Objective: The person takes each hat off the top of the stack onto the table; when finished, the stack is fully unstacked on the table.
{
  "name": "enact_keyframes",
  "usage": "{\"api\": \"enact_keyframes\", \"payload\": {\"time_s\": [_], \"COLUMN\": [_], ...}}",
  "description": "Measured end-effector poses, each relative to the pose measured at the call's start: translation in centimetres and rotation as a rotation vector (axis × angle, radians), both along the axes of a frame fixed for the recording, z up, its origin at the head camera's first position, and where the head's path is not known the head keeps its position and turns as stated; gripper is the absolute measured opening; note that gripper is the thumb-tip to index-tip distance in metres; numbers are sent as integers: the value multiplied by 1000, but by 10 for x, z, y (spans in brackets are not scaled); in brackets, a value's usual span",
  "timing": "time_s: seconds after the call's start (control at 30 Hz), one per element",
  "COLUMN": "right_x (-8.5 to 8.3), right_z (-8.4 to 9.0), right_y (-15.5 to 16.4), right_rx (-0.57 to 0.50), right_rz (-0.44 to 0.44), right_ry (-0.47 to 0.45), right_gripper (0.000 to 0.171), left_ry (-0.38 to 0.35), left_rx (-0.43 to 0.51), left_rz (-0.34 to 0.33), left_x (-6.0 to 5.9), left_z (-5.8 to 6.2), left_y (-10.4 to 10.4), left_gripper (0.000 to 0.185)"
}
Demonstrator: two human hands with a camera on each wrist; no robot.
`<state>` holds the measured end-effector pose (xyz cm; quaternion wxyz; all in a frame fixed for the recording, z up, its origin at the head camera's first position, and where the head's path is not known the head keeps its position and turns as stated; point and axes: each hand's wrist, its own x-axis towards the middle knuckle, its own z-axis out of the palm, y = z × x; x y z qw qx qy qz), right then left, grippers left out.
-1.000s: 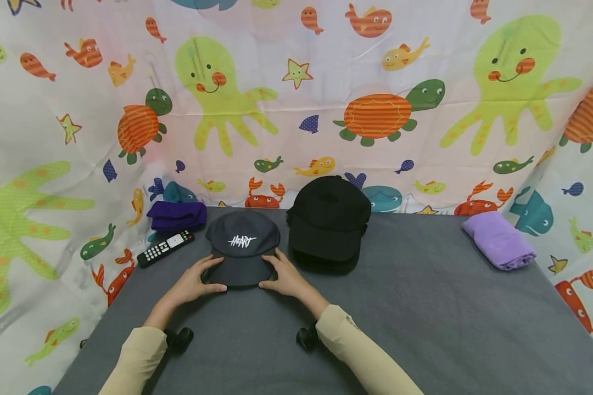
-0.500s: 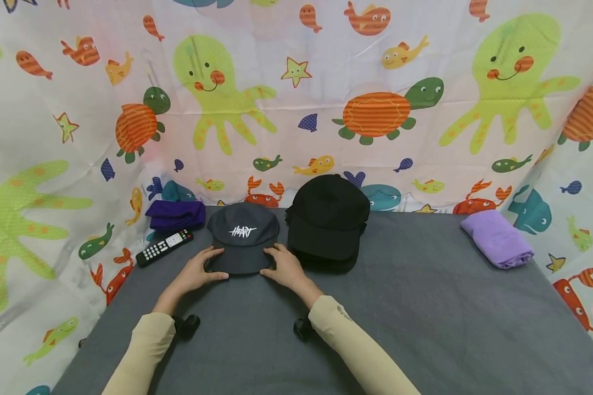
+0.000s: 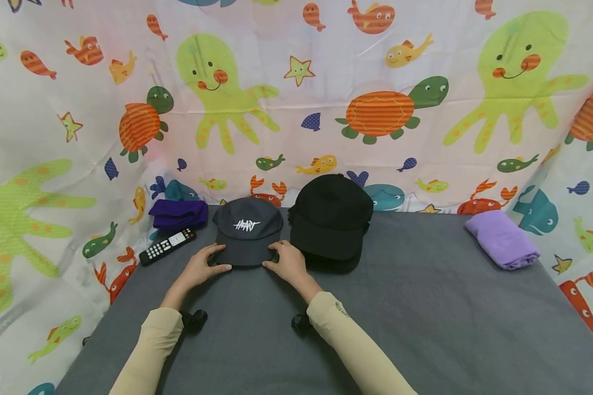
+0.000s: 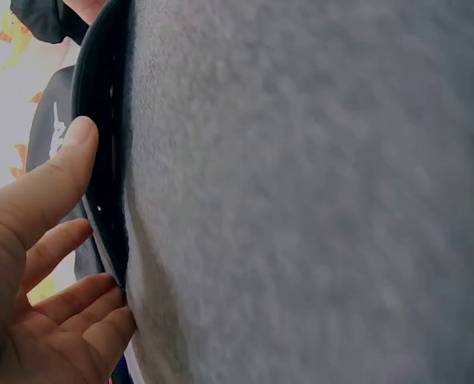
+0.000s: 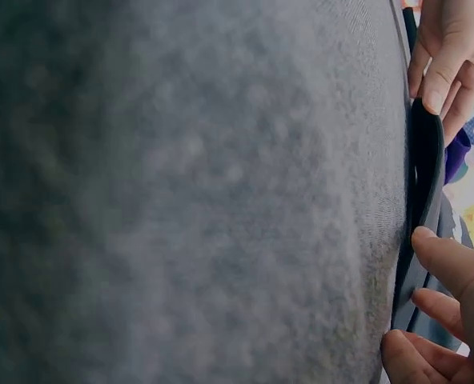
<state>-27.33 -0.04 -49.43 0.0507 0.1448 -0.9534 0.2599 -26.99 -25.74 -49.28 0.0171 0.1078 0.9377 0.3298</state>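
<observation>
Resting on either side of the grey cap (image 3: 247, 232), my two hands meet its brim at the near edge. My left hand (image 3: 200, 267) lies at the brim's left corner, thumb stretched along the front edge and fingers (image 4: 77, 300) loosely extended beside it, touching rather than clasping. My right hand (image 3: 287, 262) lies at the brim's right corner in the same manner, fingers (image 5: 441, 308) relaxed and only lightly bent against the brim, thumb at the front edge. In the wrist views I cannot tell whether any fingertip is tucked under the brim.

The grey cap sits flat on the grey worktop (image 3: 425, 307), toward the far side and left of centre, with white lettering on its front facing me. Just to its right, touching or nearly so, sits a black cap (image 3: 332, 219), its brim also pointing toward me. To the left of the grey cap lies a black remote (image 3: 167, 247), and beyond that a folded dark purple cloth (image 3: 178, 214) against the far left corner. Well apart, at the far right, lies a folded lilac cloth (image 3: 501, 240). A curtain (image 3: 326, 82) printed with sea creatures hangs behind and at both sides.
</observation>
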Motion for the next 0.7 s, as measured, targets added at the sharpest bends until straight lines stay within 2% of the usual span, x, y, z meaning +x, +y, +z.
{"api": "enact_keyframes", "payload": {"time_s": [0.3,0.7], "right_x": [-1,-4], "right_z": [4,4], "right_y": [-2,-9], "right_rx": [74,100], "right_rz": [5,-67], "right_ry": [-12,1], "right_gripper": [47,44], "left_ry": [14,9], "left_rx": [-9,-27], "left_rz": [18,27], "left_x": [-6,-5], "left_z": [-1,0], "left_y": [2,13], "left_gripper": [65,62]}}
